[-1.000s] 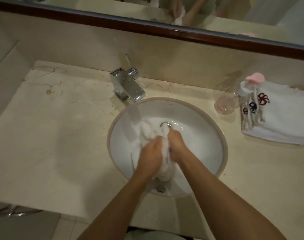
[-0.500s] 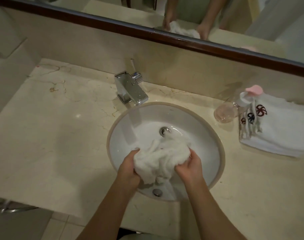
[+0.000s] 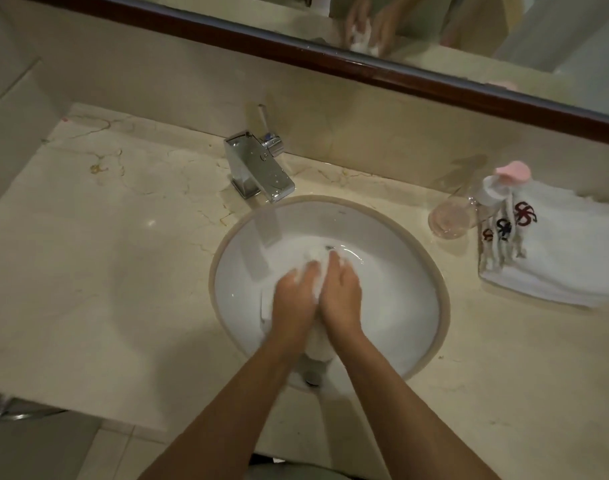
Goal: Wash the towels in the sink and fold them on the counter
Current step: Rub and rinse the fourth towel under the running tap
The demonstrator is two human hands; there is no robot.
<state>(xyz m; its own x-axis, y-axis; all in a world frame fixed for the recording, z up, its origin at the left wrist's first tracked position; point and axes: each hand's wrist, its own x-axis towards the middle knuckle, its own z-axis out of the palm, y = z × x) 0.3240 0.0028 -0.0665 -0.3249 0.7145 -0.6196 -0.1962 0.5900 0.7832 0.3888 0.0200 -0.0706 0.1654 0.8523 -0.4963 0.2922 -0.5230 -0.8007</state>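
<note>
head view is showing my left hand (image 3: 293, 299) and my right hand (image 3: 341, 292) side by side, down in the sink (image 3: 414, 306), both pressing on the white towel (image 3: 318, 344) that is bunched up under and between them. my fingers (image 3: 334, 263) are curling over the wad and gripping it, the tips reaching toward the drain at the back of the bowl, so i am judging both hands as closed around cloth, not flat on it. both forearms are coming in from the near edge, wrists close together, palms facing down.

the towel is looking soaked and soft, so i am expecting it to be heavy for its size, limp and dripping when lifted (no stiff edge to grab). taking it by a thick handful in each fist seems best, then finding two corners once it is wrung.

folded towels (image 3: 556, 258) are lying on the desk (image 3: 98, 258) to the right, just beside a soap bottle (image 3: 469, 209).
</note>
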